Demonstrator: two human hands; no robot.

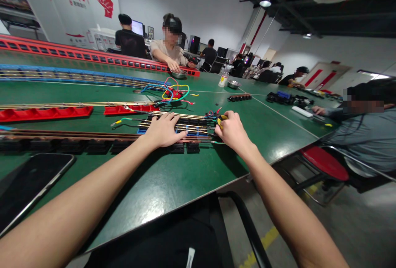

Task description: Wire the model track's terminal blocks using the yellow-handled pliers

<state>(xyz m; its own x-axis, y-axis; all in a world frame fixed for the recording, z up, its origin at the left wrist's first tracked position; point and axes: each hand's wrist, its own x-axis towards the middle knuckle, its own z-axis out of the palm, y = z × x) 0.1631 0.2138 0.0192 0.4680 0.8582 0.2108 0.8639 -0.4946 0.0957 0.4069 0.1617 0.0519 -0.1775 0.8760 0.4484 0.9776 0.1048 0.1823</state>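
Rails (196,128) on the counter (185,177), beneath the left hand (165,130), fingers spread flat, grip not closed. Right hand (232,130): grip closed around a yellow tool (220,121) at their right end. Green lead (126,119) already lugged; right-end leads (210,115) look unfinished, my judgement; joints too small to tell.

Pale walls (201,2), dark ceiling (374,12), red stool (324,163), grey floor (365,222).

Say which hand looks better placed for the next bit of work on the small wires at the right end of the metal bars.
The right hand, probably: it grips a yellow tool beside the small wires, while the left hand lies spread over the metal bars, farther from that end.
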